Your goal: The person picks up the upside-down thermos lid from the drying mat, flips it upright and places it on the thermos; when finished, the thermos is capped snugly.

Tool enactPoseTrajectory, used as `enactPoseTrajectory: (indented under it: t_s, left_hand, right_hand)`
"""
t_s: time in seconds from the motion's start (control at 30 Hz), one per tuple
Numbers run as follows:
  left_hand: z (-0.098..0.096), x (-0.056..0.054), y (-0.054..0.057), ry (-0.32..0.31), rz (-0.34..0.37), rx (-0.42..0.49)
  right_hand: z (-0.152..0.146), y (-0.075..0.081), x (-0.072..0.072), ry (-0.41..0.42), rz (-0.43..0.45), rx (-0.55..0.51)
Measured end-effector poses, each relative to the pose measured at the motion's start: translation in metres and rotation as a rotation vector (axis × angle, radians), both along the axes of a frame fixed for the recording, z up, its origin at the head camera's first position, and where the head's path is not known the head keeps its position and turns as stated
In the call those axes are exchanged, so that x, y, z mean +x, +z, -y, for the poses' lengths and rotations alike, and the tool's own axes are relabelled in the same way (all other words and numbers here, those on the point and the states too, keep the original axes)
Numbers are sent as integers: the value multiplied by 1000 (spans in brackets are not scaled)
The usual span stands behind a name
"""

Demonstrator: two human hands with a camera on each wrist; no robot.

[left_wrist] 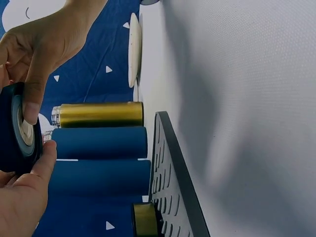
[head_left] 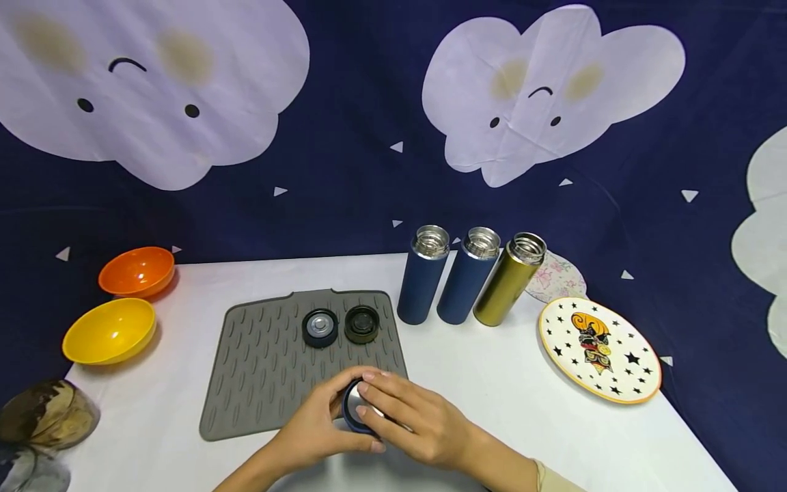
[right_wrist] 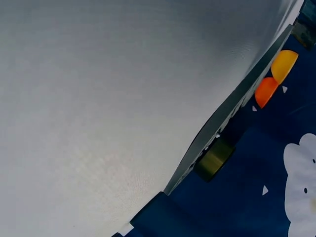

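Left hand: curled round the rim of the held lid from its side, fingers behind and thumb in front; the left hand [head_left: 313, 427] seems to serve as the steadying cradle.
Right hand: grasping the same piece, the right hand [head_left: 424, 424] has its fingers over the top and, in the left wrist view, its thumb against the underside; pinching across both faces likely lets it handle the piece without dropping it.
Held lid: the blue lid [head_left: 352, 403], silver-centred, is between both hands, raised above the white table [head_left: 590, 444], just this side of the mat.
Glassware: a brown glass [head_left: 55, 413] and a clear glass [head_left: 37, 471] sit at the left edge, well apart from the hands, perhaps to leave elbow room.
Mat: the grey mat [head_left: 258, 369] lies flat, its raised ridges probably there to stop things sliding.
Lids on mat: a dark lid [head_left: 320, 327] and, just right of it, a gold lid [head_left: 361, 324], seemingly laid together so they stay within reach.
Bottles: two upright blue ones, the left bottle [head_left: 421, 287] and the middle bottle [head_left: 465, 287], then a gold bottle [head_left: 507, 287]; all lidless, mouths up, in a row beside the mat, presumably for easy access.
Right side: a star-patterned plate [head_left: 624, 348], with a floral disc [head_left: 556, 277] behind.
Far left: a yellow bowl [head_left: 111, 331] and an orange bowl [head_left: 137, 272].
Backdrop: navy cloth [head_left: 363, 102] with clouds.
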State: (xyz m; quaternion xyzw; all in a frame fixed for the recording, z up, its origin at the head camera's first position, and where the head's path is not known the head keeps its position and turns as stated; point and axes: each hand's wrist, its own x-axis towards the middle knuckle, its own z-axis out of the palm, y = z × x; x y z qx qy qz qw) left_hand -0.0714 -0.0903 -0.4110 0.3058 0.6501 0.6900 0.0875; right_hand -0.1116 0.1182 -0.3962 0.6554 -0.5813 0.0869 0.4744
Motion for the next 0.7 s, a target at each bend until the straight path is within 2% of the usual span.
enactPoseTrajectory:
  t_s: [0.13,0.2,0.27,0.37,0.47,0.6,0.7]
  left_hand:
    - [0,1,-1,20,13,-6]
    - [0,1,-1,33,36,-1]
    - [2,1,-1,76,38,-7]
    - [5,0,0,160,29,-27]
    - [8,-2,1,232,47,-62]
    - [10,-2,2,258,52,-77]
    - [10,-1,1,260,27,-79]
  right_hand:
    - [-1,-2,-1,-5,17,1]
    - [-2,-3,-4,-18,66,-15]
    - [-4,-5,-7,-48,159,-60]
    - [-7,-8,-17,-126,369,-193]
    - [-9,-11,-30,-265,655,-380]
    - [-9,-13,-51,-505,1050,-633]
    - [-9,-16,-68,-647,1256,-757]
